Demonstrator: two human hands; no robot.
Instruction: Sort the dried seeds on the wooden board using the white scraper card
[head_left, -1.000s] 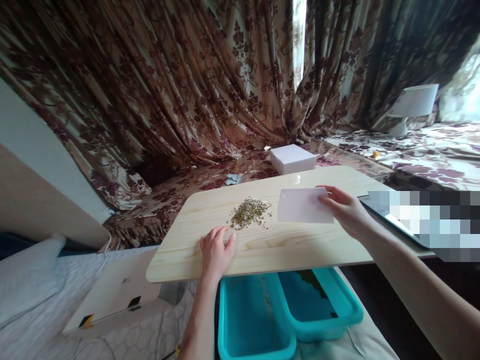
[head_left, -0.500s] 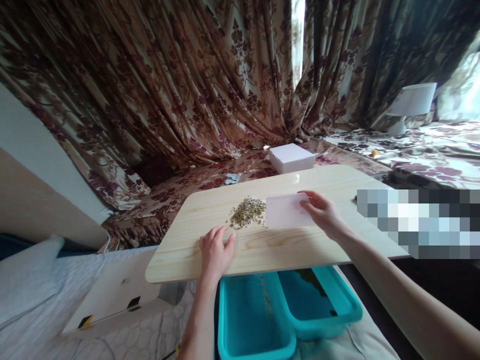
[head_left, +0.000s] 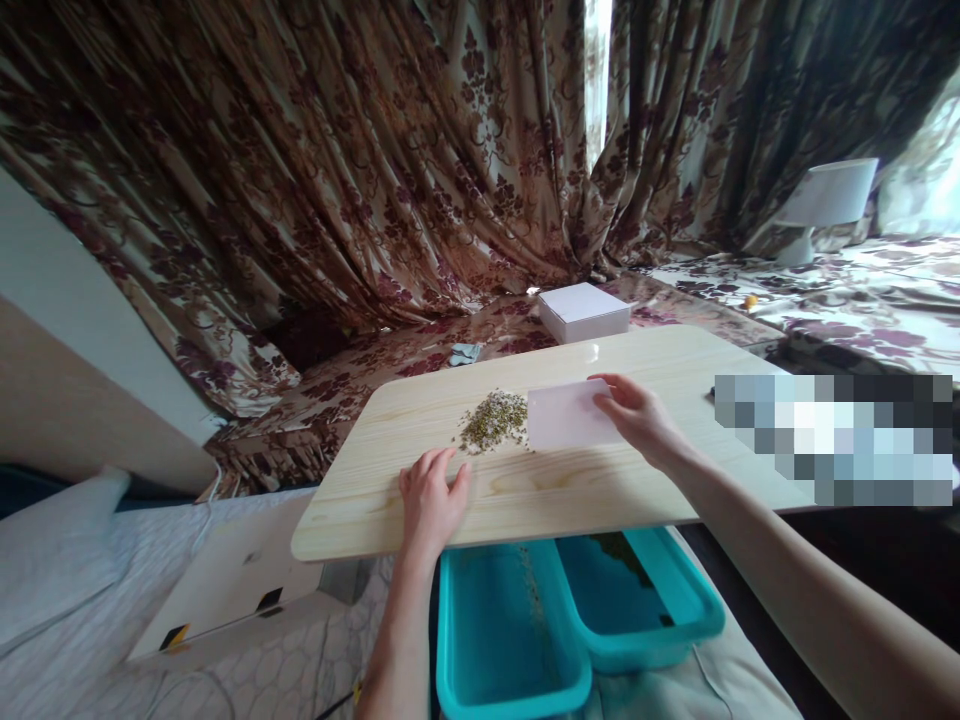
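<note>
Beside the pile [head_left: 493,423], a white card [head_left: 564,418] in my grip

Just right of the pile of small greenish and pale bits, my right hand [head_left: 637,418] pinches the card by its right end; the card's free edge is at the pile's border, though I can't tell whether they touch. Nearer me than the pile and slightly left, my left hand [head_left: 435,497] rests on the wooden table [head_left: 352,500], fingers loosely spread, holding nothing. Beyond the pile, to its right, sits a white box [head_left: 585,303]; nearer me than the pile and lower are turquoise tubs [head_left: 649,655].
</note>
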